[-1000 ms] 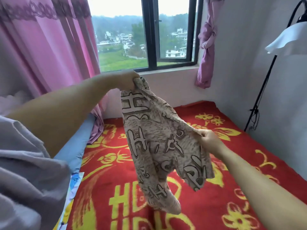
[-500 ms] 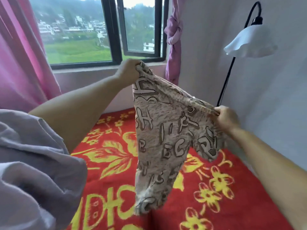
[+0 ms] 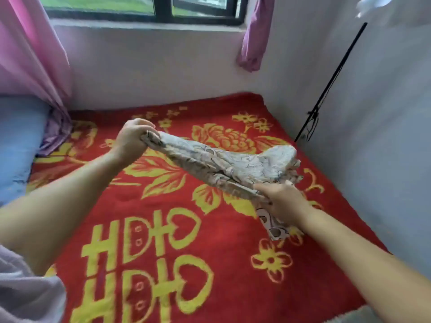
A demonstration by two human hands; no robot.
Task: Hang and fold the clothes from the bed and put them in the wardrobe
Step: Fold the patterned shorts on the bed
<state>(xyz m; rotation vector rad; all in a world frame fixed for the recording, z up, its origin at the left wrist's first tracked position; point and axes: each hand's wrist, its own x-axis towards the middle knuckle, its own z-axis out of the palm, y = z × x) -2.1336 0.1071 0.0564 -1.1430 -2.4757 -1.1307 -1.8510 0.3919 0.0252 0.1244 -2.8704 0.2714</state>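
We hold the beige patterned fabric garment with dark letter-like print (image 3: 224, 167) stretched between both hands above the red plush bed blanket with yellow floral and character motifs (image 3: 163, 229). Our left hand (image 3: 131, 138) is the farther one, toward the window wall; its fingers are curled tight round one bunched end of the garment. Our right hand (image 3: 283, 201) is nearer and further right; its thumb and fingers are clamped on the other end, with a short flap of the cloth hanging below the hand toward the blanket. Between the two grips the garment runs as a gathered, slightly twisted band, sloping from upper left down to lower right, and a rounded fold of it billows up just beyond the right hand. We cannot tell whether the billowed fold touches the blanket; the middle of the band is clear of it. Both forearms are bare, and a pale lilac sleeve (image 3: 28, 297) shows at the lower left edge. A light blue pillow (image 3: 17, 148) lies at the left side of the bed, with the hem of the pink curtain (image 3: 30, 61) draped against it. A tied purple curtain (image 3: 253, 36) hangs at the right end of the black window frame (image 3: 163, 14). A thin black lamp pole (image 3: 331, 82) leans along the white wall on the right
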